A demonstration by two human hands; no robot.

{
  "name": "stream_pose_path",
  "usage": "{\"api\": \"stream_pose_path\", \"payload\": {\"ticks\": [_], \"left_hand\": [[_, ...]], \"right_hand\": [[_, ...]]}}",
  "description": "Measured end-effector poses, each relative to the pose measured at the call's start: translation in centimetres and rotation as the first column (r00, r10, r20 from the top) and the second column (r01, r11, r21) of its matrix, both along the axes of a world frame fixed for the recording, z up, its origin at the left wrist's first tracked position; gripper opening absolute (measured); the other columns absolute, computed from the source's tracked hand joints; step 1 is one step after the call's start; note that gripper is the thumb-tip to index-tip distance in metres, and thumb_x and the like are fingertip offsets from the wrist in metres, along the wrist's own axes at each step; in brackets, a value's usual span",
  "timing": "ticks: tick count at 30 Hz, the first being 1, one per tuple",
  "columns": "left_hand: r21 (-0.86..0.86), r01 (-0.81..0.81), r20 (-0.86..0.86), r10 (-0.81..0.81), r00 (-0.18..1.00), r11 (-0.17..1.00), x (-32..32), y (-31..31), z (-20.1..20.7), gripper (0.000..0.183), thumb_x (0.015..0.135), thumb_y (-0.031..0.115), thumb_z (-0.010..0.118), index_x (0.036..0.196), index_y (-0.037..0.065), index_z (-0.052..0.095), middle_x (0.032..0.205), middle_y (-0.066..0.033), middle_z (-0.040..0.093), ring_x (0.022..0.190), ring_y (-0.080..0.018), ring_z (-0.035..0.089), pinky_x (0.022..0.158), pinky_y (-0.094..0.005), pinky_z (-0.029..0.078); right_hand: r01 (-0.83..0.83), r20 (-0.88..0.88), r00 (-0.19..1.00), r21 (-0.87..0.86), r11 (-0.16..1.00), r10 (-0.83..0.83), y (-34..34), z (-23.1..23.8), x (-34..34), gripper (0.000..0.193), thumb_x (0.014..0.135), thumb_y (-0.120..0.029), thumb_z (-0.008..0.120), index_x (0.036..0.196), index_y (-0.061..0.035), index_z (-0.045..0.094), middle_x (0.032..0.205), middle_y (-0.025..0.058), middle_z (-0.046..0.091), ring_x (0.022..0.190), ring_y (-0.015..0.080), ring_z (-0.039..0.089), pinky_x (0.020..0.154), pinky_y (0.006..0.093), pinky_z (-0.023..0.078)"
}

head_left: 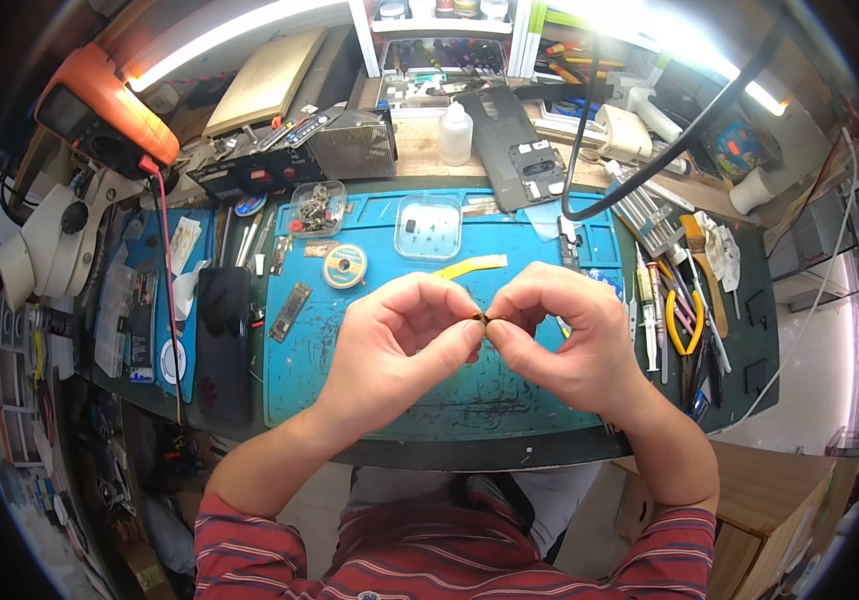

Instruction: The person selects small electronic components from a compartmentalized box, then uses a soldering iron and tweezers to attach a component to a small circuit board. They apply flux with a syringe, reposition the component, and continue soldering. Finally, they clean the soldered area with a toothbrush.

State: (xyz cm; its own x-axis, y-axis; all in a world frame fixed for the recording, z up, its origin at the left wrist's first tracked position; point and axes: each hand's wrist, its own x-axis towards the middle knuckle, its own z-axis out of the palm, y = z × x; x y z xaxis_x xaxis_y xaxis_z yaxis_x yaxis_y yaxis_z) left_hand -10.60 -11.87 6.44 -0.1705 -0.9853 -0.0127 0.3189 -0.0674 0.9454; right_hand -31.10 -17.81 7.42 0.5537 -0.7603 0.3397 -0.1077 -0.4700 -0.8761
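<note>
Left hand: the left hand (399,345), bare, is narrowed to a pinch, thumb and index fingertips holding the left side of the held piece.
Right hand: the right hand (571,325), bare, mirrors this pinch on the right side, its fingertips just beside those of the left.
Held piece: a tiny dark and gold-coloured piece (485,318) lies between both pinches, above the mat; its exact form is mostly hidden.
Work mat: a rectangular blue mat (294,385), scuffed and stained, lies on the dark-topped table (449,457).
Flat strip: a narrow yellow strip (471,266) lies on the mat, just beyond the hands.
Spool: a round, pale-rimmed spool (345,266) rests left of the strip.
Tray: a clear square plastic tray (444,212) with small dark pieces stands behind the strip.
Pliers: yellow-handled pliers (670,325) lie right of the mat.
</note>
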Motion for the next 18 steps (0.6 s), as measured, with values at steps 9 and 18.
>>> {"api": "stream_pose_path", "payload": {"ticks": [9, 18], "left_hand": [[-0.007, -0.040, 0.026, 0.040, 0.999, 0.999, 0.03, -0.09, -0.08, 0.014, 0.098, 0.002, 0.067, 0.111, -0.001, 0.063, 0.102, -0.0056, 0.069, 0.091, -0.0110, 0.067, 0.083, -0.0263, 0.056], [0.067, -0.066, -0.026, 0.068, 0.997, 0.996, -0.04, -0.29, -0.39, 0.012, 0.098, 0.005, 0.068, 0.109, 0.000, 0.063, 0.099, -0.0061, 0.071, 0.089, -0.0120, 0.069, 0.082, -0.0274, 0.058]], "right_hand": [[-0.023, 0.008, 1.000, 0.017, 1.000, 0.022, -0.10, 0.04, -0.06, 0.012, 0.087, -0.003, 0.075, 0.099, -0.0003, 0.071, 0.093, 0.0073, 0.072, 0.075, 0.0121, 0.069, 0.066, 0.0255, 0.054], [-0.004, 0.063, 0.998, 0.330, 0.944, -0.018, 0.61, -0.63, 0.08, 0.018, 0.090, -0.010, 0.076, 0.103, 0.0011, 0.069, 0.092, 0.0055, 0.073, 0.079, 0.0098, 0.069, 0.071, 0.0263, 0.055]]}}
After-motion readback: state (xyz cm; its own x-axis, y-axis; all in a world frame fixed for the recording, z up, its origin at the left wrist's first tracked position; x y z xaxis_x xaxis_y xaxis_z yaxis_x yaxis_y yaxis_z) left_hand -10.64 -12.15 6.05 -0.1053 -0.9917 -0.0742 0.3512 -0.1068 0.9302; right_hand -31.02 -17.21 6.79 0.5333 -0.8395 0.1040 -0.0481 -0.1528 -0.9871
